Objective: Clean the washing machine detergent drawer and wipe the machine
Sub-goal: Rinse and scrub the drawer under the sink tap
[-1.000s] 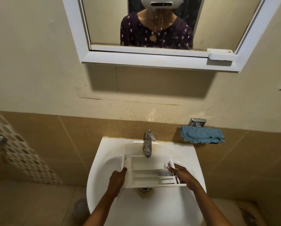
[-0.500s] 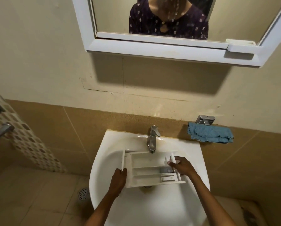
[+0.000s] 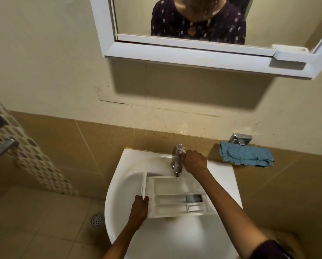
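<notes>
Left hand [image 3: 139, 209] grips the left end of the white plastic detergent drawer [image 3: 172, 186], held over the white ceramic basin [image 3: 130, 165], under the spout. Right hand [image 3: 194, 162] curls round the chrome tap [image 3: 177, 164]. A crumpled blue cloth [image 3: 247, 155] hangs right of the basin.

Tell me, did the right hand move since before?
Yes. The right hand left the detergent drawer and went up the sink to the tap, which it now grips.

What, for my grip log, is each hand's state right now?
Left hand: holds the detergent drawer by its front panel.
Right hand: grips the tap handle.
</notes>
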